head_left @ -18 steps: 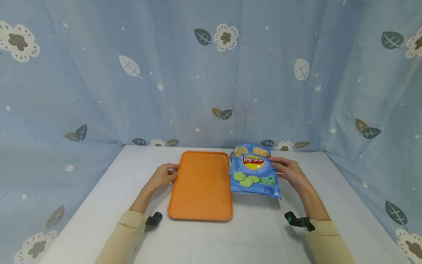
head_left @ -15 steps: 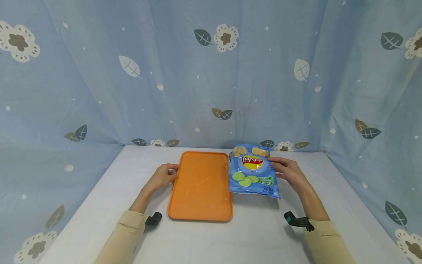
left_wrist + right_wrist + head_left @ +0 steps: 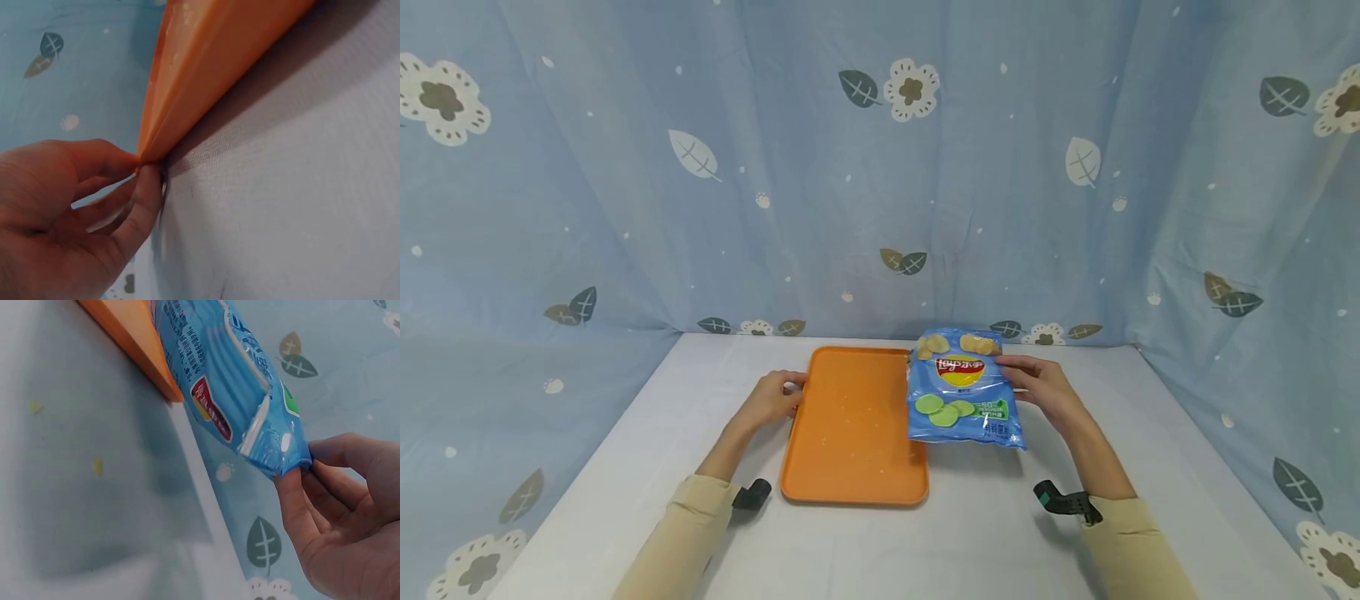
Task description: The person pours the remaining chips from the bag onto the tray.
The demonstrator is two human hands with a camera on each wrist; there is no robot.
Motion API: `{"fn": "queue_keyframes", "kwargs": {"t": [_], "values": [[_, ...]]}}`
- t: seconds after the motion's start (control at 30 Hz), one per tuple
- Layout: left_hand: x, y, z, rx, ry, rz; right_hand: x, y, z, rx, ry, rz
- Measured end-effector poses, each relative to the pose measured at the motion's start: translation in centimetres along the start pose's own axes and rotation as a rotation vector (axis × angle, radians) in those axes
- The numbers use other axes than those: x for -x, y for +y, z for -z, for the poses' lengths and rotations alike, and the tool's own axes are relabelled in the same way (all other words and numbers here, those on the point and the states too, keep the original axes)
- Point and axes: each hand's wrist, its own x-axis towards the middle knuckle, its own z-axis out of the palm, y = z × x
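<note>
In the head view an orange tray (image 3: 853, 425) lies on the white table. My left hand (image 3: 772, 398) pinches its left rim; the left wrist view shows thumb and fingertips meeting at the edge of the tray (image 3: 206, 69). A blue bag of Lay's potato chips (image 3: 958, 400), front facing up, hangs above the table with its left side over the tray's right edge. My right hand (image 3: 1043, 387) pinches the bag by its right side. In the right wrist view thumb and fingers grip a crimped edge of the bag (image 3: 215, 381), whose back is visible.
A few small pale crumbs dot the tray. Yellow crumbs (image 3: 97, 466) show on the table in the right wrist view. Behind the white table (image 3: 985, 533) hangs a blue patterned curtain (image 3: 820, 167), which also closes off both sides.
My right hand has carried the chip bag a little to the left, so it now overlaps the tray's right edge. The left hand and the tray have stayed in place.
</note>
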Motion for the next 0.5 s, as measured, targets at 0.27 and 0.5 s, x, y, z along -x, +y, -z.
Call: {"fn": "queue_keyframes", "kwargs": {"t": [0.27, 0.5], "values": [[-0.3, -0.1, -0.1, 0.014, -0.005, 0.025, -0.2, 0.0, -0.7, -0.01, -0.009, 0.005], [-0.5, -0.1, -0.1, 0.039, -0.004, 0.023, -0.1, -0.4, -1.3, -0.008, -0.01, 0.021]]}}
